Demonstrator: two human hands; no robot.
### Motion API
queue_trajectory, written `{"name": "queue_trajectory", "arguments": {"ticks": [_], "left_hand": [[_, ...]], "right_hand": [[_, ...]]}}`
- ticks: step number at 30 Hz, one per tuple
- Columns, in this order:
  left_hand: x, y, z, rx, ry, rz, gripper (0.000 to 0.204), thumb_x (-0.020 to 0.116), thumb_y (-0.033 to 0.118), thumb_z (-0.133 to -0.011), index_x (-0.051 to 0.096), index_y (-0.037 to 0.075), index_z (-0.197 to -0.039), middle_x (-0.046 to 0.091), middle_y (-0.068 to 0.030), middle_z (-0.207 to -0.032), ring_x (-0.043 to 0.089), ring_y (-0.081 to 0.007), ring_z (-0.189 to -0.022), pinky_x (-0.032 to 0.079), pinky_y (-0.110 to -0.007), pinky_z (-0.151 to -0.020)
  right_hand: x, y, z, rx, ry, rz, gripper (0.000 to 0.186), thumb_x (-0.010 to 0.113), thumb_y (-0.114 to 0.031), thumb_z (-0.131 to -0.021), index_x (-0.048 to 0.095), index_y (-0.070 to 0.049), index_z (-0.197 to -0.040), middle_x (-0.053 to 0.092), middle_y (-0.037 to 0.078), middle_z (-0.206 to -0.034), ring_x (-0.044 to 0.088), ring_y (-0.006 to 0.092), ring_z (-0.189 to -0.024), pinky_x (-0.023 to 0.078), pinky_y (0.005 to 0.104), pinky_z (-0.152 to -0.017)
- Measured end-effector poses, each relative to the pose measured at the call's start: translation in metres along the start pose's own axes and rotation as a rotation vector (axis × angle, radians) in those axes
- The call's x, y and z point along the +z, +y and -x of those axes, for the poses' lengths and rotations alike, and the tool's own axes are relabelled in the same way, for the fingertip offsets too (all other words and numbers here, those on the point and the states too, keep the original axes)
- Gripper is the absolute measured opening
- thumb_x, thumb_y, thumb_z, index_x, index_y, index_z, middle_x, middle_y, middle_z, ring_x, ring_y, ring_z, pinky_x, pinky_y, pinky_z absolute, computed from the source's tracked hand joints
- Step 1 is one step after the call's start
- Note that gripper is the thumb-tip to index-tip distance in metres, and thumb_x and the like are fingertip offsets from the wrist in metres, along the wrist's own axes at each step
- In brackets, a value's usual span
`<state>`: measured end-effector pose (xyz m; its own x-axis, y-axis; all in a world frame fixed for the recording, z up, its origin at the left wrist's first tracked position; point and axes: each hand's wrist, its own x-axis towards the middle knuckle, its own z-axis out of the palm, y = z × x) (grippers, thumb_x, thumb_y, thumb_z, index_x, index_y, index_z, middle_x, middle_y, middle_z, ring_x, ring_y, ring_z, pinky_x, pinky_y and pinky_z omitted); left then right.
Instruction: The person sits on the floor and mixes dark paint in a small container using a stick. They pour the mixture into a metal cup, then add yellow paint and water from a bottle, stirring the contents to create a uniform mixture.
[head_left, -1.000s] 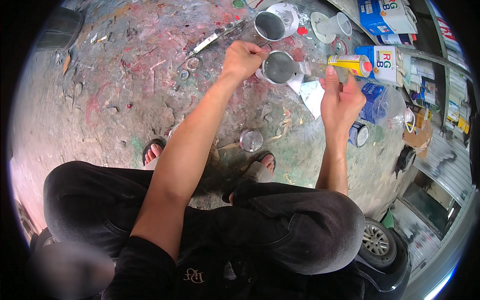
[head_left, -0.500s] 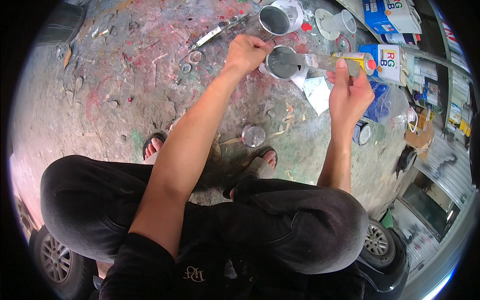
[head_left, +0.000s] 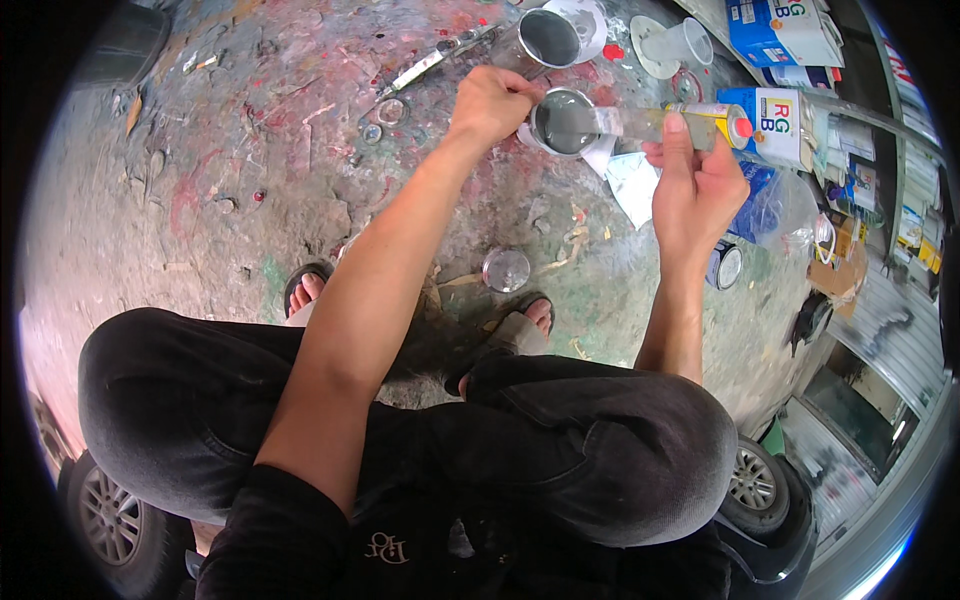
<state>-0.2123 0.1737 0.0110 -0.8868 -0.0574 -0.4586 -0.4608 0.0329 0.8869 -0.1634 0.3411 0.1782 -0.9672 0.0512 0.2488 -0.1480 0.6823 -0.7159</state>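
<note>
With its fingertips pinched together, my left hand [head_left: 488, 108] grips the near-left rim of a small white cup [head_left: 566, 153]. Grey paint [head_left: 566, 104] lies inside that cup. My right hand [head_left: 700, 185] is closed on a flat mixing stick [head_left: 640, 123], thumb on top. The stick reaches left over the cup's rim, and its far end is down in the paint, where I cannot make out the tip. Just beyond the cup is a larger clear container [head_left: 522, 62] with dark grey contents. A yellow can with a red cap [head_left: 738, 128] sits behind the stick.
White paper [head_left: 635, 190] lies right of the cup. Blue-and-white cans [head_left: 775, 120], a clear plastic bottle [head_left: 785, 210] and a dark tin [head_left: 726, 266] stand at the right. A round clear lid [head_left: 506, 270] is near my feet. A silver tool [head_left: 430, 70] lies on the paint-stained floor [head_left: 250, 130].
The stick's paint-coated end, plainly visible over the cup before, has dropped into the grey paint. My right hand has shifted only slightly; the left still pinches the rim.
</note>
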Motion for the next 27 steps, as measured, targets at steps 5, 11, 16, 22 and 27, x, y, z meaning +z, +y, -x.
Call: {"name": "queue_trajectory", "arguments": {"ticks": [5,11,16,22,27], "left_hand": [[-0.004,0.003,0.002,-0.005,0.012,-0.047,0.022,0.078,0.028,-0.084,0.08,0.007,-0.092,0.075,-0.0107,-0.08,0.071,-0.0197,-0.073,0.056,-0.034,-0.07],[0.0,-0.001,0.0,0.029,0.037,-0.081,0.023,0.078,0.03,-0.083,0.08,0.008,-0.091,0.075,-0.0108,-0.081,0.071,-0.0202,-0.075,0.057,-0.034,-0.073],[-0.001,-0.006,-0.003,0.015,0.027,-0.016,0.023,0.078,0.029,-0.083,0.079,0.007,-0.09,0.074,-0.0111,-0.078,0.071,-0.019,-0.07,0.056,-0.033,-0.069],[-0.004,-0.005,-0.003,0.031,0.025,-0.038,0.023,0.079,0.029,-0.082,0.079,0.007,-0.09,0.075,-0.0105,-0.079,0.071,-0.0183,-0.069,0.057,-0.033,-0.068],[0.002,-0.002,-0.005,0.032,0.014,-0.047,0.023,0.079,0.029,-0.081,0.08,0.008,-0.091,0.075,-0.011,-0.082,0.072,-0.0185,-0.073,0.057,-0.033,-0.072]], "right_hand": [[-0.003,0.012,-0.013,-0.076,-0.065,0.236,0.026,0.067,-0.022,-0.097,0.068,0.004,-0.098,0.072,0.011,-0.076,0.071,0.0135,-0.068,0.054,0.0269,-0.063],[-0.001,0.024,-0.003,-0.006,-0.158,0.303,0.025,0.067,-0.021,-0.098,0.068,0.004,-0.1,0.072,0.011,-0.076,0.07,0.013,-0.067,0.055,0.0275,-0.062],[0.002,0.006,0.003,0.02,-0.075,0.02,0.024,0.067,-0.018,-0.098,0.068,0.006,-0.1,0.072,0.008,-0.077,0.07,0.0135,-0.066,0.055,0.0268,-0.062],[0.0,0.012,-0.01,-0.085,-0.005,0.11,0.025,0.066,-0.02,-0.098,0.068,0.005,-0.099,0.072,0.009,-0.074,0.07,0.0137,-0.064,0.054,0.0275,-0.062],[-0.002,0.031,-0.01,-0.087,-0.119,0.347,0.028,0.067,-0.023,-0.098,0.068,0.004,-0.1,0.072,0.01,-0.073,0.071,0.0137,-0.065,0.054,0.0285,-0.062]]}}
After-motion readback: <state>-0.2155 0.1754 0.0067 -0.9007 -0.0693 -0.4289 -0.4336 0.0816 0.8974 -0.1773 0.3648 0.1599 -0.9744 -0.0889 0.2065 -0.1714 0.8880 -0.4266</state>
